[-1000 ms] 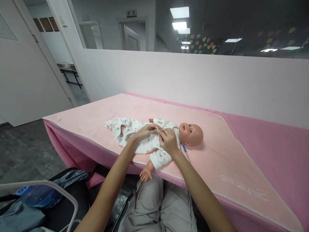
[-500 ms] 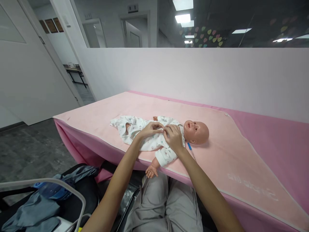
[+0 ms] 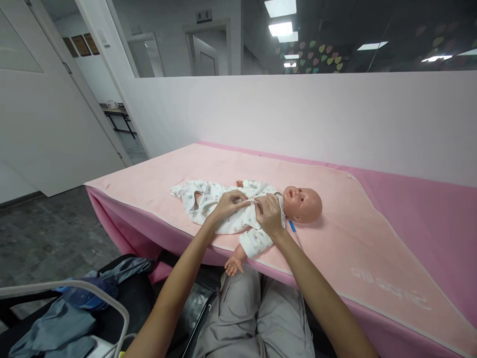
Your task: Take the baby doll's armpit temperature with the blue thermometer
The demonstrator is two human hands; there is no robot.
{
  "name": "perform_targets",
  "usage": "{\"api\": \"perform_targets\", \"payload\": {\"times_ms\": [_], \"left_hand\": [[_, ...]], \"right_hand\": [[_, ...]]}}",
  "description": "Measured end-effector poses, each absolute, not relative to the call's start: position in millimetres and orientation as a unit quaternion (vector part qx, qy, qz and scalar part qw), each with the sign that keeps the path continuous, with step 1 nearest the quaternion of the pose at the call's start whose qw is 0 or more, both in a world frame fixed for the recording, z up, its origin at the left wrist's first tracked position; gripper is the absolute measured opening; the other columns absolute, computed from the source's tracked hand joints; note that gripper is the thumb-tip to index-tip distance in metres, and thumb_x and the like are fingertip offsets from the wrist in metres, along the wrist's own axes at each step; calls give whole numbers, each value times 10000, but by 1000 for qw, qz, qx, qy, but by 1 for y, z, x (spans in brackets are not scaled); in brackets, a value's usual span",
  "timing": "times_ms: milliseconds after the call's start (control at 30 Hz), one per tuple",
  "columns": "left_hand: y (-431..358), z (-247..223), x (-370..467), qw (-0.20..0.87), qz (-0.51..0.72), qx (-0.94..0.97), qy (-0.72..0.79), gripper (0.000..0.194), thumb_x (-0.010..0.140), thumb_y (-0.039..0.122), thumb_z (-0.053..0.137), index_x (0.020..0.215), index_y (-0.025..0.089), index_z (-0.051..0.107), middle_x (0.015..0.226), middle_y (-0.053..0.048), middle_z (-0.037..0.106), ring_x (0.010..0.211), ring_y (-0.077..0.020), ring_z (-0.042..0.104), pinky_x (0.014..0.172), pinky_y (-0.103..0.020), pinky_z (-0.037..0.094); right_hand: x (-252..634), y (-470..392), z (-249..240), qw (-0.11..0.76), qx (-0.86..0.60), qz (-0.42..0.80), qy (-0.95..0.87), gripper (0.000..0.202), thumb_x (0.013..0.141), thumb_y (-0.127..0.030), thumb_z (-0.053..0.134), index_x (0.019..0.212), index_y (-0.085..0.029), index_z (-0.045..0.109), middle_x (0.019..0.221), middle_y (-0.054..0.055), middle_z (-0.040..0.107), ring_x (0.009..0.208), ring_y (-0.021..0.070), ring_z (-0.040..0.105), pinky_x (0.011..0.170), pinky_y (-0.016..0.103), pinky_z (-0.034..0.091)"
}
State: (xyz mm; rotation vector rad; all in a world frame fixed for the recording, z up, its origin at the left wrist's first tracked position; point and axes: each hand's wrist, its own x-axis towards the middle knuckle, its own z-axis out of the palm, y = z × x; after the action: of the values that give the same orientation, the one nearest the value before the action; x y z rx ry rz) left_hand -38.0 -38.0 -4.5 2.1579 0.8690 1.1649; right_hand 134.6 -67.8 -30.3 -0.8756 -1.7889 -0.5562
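Observation:
A baby doll (image 3: pixel 303 205) lies on its back across the table, head to the right, dressed in a white patterned baby outfit (image 3: pixel 231 223). Over the chest, my left hand (image 3: pixel 230 205) pinches a bit of the outfit's front between thumb and fingers. Just to its right, my right hand (image 3: pixel 270 214) is closed on the same cloth near the doll's neck. A thin white edge of fabric shows between my fingertips; any fastener there is too small to make out. The doll's near arm (image 3: pixel 235 259) hangs over the table's front edge.
Beside the doll's neck lies a thin stick with a blue end (image 3: pixel 292 226). A pale pink mat (image 3: pixel 365 238) covers the table. At lower left, a chair holds a grey cloth (image 3: pixel 55 318) and a blue bottle (image 3: pixel 89 296), with a pale curved tube (image 3: pixel 108 296) in front.
My fingertips have drawn slightly apart, and a white strip of the outfit now shows between them. The left hand has shifted a little to the left. The doll lies as before.

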Motion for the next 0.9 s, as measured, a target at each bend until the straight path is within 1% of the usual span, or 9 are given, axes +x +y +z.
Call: {"api": "perform_targets", "payload": {"times_ms": [100, 167, 233, 333, 467, 600, 733, 833, 900], "left_hand": [[-51, -12, -57, 172, 415, 809, 378, 251, 780, 423, 602, 800, 181, 665, 885, -61, 652, 855, -196, 584, 793, -319, 445], [-59, -20, -69, 143, 423, 800, 400, 247, 799, 418, 579, 848, 196, 675, 938, -69, 652, 893, -205, 584, 811, -327, 447], [-65, -27, -76, 137, 440, 791, 403, 236, 817, 399, 561, 863, 203, 684, 961, -73, 652, 923, -205, 583, 837, -326, 445], [-69, -30, -74, 136, 447, 787, 402, 217, 822, 383, 559, 858, 205, 679, 943, -68, 657, 931, -207, 575, 847, -326, 436], [-69, -24, -64, 122, 419, 793, 426, 198, 830, 374, 533, 832, 196, 619, 874, -46, 649, 871, -204, 560, 822, -332, 409], [-66, -21, -59, 136, 419, 771, 460, 223, 872, 369, 438, 856, 187, 565, 847, -38, 630, 798, -188, 562, 747, -305, 404], [-61, -21, -57, 78, 375, 774, 505, 267, 909, 360, 353, 933, 195, 562, 798, -43, 630, 753, -206, 572, 689, -307, 387], [-59, -22, -57, 37, 334, 803, 492, 312, 924, 352, 314, 942, 191, 580, 843, -70, 641, 794, -225, 578, 704, -320, 388], [-60, -23, -58, 34, 329, 817, 472, 319, 921, 375, 334, 952, 190, 592, 896, -78, 649, 836, -229, 581, 739, -326, 395]], "right_hand": [[135, -67, -32, 527, -370, -220, -733, 136, 866, -137, 445, 923, -200, 552, 831, 47, 645, 837, 191, 553, 877, 386, 416], [134, -66, -32, 532, -373, -209, -731, 143, 871, -145, 438, 930, -198, 557, 837, 51, 648, 841, 191, 555, 876, 387, 410], [134, -65, -31, 530, -377, -203, -732, 147, 872, -147, 434, 921, -196, 564, 830, 51, 648, 831, 191, 555, 869, 381, 407], [134, -65, -29, 525, -388, -201, -730, 160, 867, -134, 428, 892, -193, 574, 797, 48, 639, 798, 191, 548, 838, 364, 408], [134, -66, -28, 518, -401, -193, -731, 164, 862, -125, 427, 876, -187, 579, 786, 48, 626, 789, 190, 536, 815, 348, 403], [134, -66, -28, 515, -400, -194, -733, 155, 845, -105, 445, 861, -181, 579, 778, 42, 623, 784, 188, 523, 804, 335, 397], [134, -65, -28, 504, -404, -191, -739, 156, 841, -103, 451, 831, -186, 583, 779, 41, 626, 787, 188, 515, 807, 334, 390], [135, -64, -28, 508, -411, -183, -734, 154, 836, -100, 456, 823, -184, 584, 775, 41, 627, 779, 186, 516, 805, 336, 386], [135, -64, -29, 512, -413, -179, -732, 155, 832, -97, 459, 825, -186, 585, 777, 39, 628, 780, 186, 519, 804, 337, 385]]}}
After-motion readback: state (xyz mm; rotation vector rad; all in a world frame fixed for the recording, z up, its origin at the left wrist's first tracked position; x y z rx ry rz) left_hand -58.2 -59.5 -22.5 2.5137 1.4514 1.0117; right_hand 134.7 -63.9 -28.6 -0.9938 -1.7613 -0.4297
